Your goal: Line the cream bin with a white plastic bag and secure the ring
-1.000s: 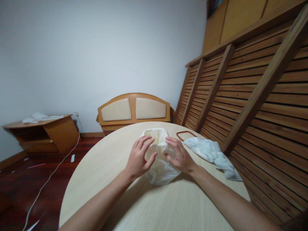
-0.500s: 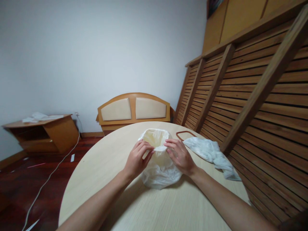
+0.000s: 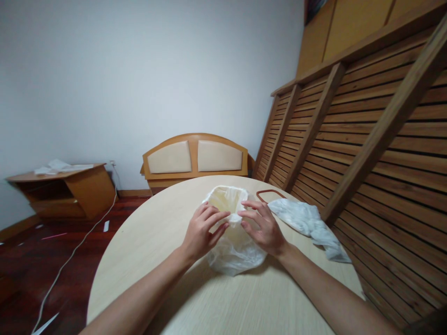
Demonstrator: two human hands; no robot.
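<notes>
A thin whitish plastic bag (image 3: 232,258) lines a small round container standing on the table, its upper edge folded outward over the rim. The pale yellowish inside shows through the opening. My left hand (image 3: 204,228) is at the near left of the rim, index finger on top and thumb below, holding the folded edge lightly. From the right, my right hand (image 3: 263,228) meets the same stretch of rim, its thumb and index finger on either side of the bag's edge and its other fingers spread. A short piece of white edge shows between the two sets of fingertips.
The round pale wooden table (image 3: 139,251) carries a crumpled white plastic bag (image 3: 300,216) and a brown rounded frame (image 3: 260,197) at the right. A slatted wooden panel (image 3: 377,153) leans beyond. Left stand a low cabinet (image 3: 92,190) and a floor cable (image 3: 70,260).
Both hands' fingertips have come closer together at the near rim, the left moving slightly right. Their thumbs and index fingers look a little looser. The view has shifted slightly.
</notes>
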